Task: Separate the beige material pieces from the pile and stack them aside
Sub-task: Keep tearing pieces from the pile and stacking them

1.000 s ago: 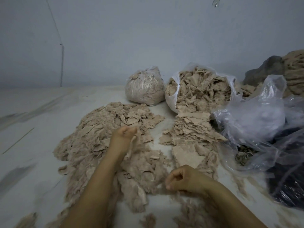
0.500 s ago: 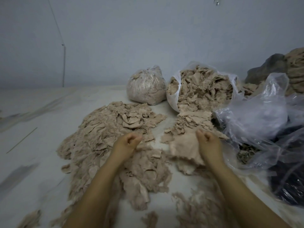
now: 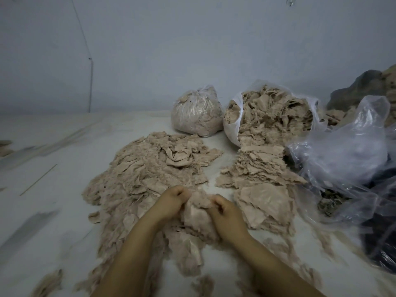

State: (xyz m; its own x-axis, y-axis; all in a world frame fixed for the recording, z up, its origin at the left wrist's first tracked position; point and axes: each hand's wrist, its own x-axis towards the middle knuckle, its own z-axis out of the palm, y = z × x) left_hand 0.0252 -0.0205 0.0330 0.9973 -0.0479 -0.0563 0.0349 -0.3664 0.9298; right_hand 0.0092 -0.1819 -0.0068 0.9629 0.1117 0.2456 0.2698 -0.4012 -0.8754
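Observation:
A wide loose pile of beige material pieces covers the middle of the white surface. To its right lies a flatter stack of beige pieces. My left hand and my right hand meet at the pile's near edge. Both are closed on one fuzzy beige clump held between them. The fingertips are buried in the material.
A tied clear bag of beige scraps and an open white bag spilling beige pieces stand at the back. Crumpled clear plastic bags over dark material fill the right side. A thin stick lies at left.
My right hand has left the stack on the right and come back to the pile, joining my left hand on a clump. The left hand shifted slightly right and nearer.

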